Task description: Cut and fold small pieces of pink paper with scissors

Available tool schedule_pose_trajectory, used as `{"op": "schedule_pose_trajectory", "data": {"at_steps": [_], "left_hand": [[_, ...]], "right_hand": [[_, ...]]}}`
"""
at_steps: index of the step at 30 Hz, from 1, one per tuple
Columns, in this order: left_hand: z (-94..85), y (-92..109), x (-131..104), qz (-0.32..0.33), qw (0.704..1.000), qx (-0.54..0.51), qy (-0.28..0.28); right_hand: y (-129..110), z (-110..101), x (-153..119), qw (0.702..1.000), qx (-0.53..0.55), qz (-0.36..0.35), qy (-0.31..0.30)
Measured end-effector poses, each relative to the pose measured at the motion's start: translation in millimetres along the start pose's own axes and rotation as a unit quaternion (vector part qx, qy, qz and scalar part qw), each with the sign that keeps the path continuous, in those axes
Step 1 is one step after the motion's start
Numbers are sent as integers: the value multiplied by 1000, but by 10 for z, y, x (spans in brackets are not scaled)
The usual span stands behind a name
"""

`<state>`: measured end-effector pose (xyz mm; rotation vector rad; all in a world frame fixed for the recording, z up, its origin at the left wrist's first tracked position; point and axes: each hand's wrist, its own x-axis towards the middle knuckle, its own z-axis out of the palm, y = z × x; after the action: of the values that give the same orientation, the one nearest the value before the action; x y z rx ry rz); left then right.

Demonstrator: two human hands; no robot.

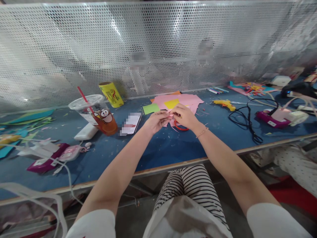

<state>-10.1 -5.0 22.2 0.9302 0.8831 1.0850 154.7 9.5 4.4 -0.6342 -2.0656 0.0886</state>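
Note:
My left hand (pixel 156 121) and my right hand (pixel 183 116) meet over the middle of the table, fingers closed on a small piece of pink paper (pixel 170 116). Fingers partly cover the piece, so its shape is unclear. Just behind them lie a large pink paper sheet (pixel 192 99), a yellow paper piece (pixel 170 103) and a light green paper piece (pixel 151 108). Red-handled scissors (pixel 181 128) rest under my right hand, with their blades mostly hidden.
To the left are a phone (pixel 131 124), a drink cup with a straw (pixel 105 120) and a yellow can (pixel 112 95). At right lie a yellow glue gun (pixel 225 104), a black cable (pixel 247 120) and a purple power strip (pixel 272 119). A perforated metal screen (pixel 163 39) borders the back.

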Motion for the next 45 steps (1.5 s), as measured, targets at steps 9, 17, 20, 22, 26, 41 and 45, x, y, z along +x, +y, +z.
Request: {"op": "schedule_pose_trajectory", "data": {"at_steps": [9, 17, 20, 22, 26, 41, 45], "left_hand": [[8, 12, -8, 1, 1000, 10, 6], [4, 18, -7, 3, 1000, -3, -1], [8, 23, -11, -11, 1000, -7, 5], [3, 26, -8, -20, 1000, -9, 2], [-16, 33, 5, -27, 999, -12, -13], [20, -34, 26, 125, 990, -47, 38], [51, -37, 1, 161, 985, -46, 29]], "right_hand": [[-9, -4, 8, 999, 20, 24, -11], [-19, 31, 15, 998, 19, 43, 32], [-21, 12, 16, 999, 28, 36, 21], [-20, -3, 17, 998, 43, 34, 6], [-18, -22, 20, 997, 69, 28, -2], [-14, 108, 58, 938, 268, 207, 80], [-55, 101, 77, 922, 305, 226, 81]]}}
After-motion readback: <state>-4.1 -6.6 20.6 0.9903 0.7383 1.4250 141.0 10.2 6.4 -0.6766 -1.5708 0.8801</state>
